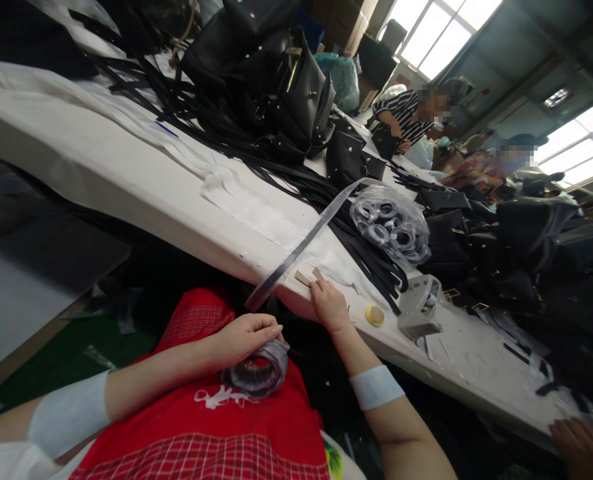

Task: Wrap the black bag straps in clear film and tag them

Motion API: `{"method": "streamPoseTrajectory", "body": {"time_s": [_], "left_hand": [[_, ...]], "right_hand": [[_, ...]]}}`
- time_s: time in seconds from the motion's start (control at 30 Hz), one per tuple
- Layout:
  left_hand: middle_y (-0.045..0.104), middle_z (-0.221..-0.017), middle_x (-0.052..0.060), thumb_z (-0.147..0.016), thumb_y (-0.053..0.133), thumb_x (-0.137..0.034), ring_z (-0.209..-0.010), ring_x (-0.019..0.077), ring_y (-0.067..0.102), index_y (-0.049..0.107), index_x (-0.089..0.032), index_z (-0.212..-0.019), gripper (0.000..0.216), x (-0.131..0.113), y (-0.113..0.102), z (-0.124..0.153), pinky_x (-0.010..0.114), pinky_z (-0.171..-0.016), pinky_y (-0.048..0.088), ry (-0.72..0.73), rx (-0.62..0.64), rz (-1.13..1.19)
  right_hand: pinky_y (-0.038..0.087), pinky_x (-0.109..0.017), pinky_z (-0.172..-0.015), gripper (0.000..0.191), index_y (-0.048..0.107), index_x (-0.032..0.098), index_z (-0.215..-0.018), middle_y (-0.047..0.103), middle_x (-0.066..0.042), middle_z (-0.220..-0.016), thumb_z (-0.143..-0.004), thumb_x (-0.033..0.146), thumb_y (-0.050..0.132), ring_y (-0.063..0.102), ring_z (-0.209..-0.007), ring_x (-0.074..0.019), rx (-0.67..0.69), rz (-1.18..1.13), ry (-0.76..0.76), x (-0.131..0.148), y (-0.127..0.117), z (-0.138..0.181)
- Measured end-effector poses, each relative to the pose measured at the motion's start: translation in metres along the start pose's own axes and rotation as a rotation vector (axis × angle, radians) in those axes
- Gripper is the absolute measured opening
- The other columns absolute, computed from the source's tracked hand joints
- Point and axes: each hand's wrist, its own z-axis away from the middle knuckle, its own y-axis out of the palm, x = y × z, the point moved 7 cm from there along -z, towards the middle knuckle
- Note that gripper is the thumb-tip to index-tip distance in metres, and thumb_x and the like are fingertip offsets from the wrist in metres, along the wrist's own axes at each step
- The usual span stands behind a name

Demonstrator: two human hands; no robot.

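Observation:
Over my lap, my left hand is closed on a coiled strap, which looks wrapped in clear plastic film. A long dark strap with a filmy sheen rises from near the coil and lies across the table. At the table's near edge, the fingers of my right hand pinch a small brown strip. Another brown tip shows just beyond those fingers. Right of that hand sits a small round yellow-rimmed thing, with a white tape dispenser past it.
Behind the strap lies a plastic bag of coiled straps. Black handbags and loose black straps cover the far side of the white table. Co-workers, one in a striped top, sit beyond. Another person's hand shows lower right.

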Motion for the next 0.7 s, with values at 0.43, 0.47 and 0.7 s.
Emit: {"method": "streamPoseTrajectory", "body": {"time_s": [0.43, 0.47, 0.7], "left_hand": [[0.067, -0.075, 0.005, -0.077, 0.055, -0.066, -0.071, 0.0191, 0.060, 0.066, -0.014, -0.079, 0.054, -0.006, -0.002, 0.003, 0.027, -0.066, 0.048, 0.051, -0.031, -0.009], [0.066, -0.074, 0.005, -0.077, 0.055, -0.067, -0.071, 0.0195, 0.060, 0.066, -0.014, -0.079, 0.054, -0.005, -0.001, 0.003, 0.027, -0.066, 0.048, 0.049, -0.032, -0.010], [0.067, -0.077, 0.006, -0.076, 0.056, -0.067, -0.072, 0.0195, 0.060, 0.066, -0.013, -0.080, 0.056, -0.004, 0.002, 0.001, 0.029, -0.070, 0.048, 0.035, -0.016, -0.006]], "right_hand": [[0.046, -0.027, -0.073, 0.027, 0.061, 0.016, -0.100, 0.070, -0.006, -0.088, -0.097, 0.026, 0.035, 0.065, -0.078, -0.0176, -0.268, -0.362, 0.415, -0.066, 0.001, -0.017], [0.046, -0.027, -0.071, 0.032, 0.058, 0.014, -0.106, 0.069, -0.006, -0.087, -0.098, 0.026, 0.029, 0.066, -0.074, -0.0170, -0.302, -0.378, 0.479, -0.076, 0.002, -0.014], [0.044, -0.033, -0.070, 0.047, 0.051, 0.011, -0.116, 0.067, -0.015, -0.095, -0.084, 0.045, 0.059, 0.065, -0.086, -0.0282, -0.397, -0.352, 0.755, -0.111, 0.005, 0.003]]}}
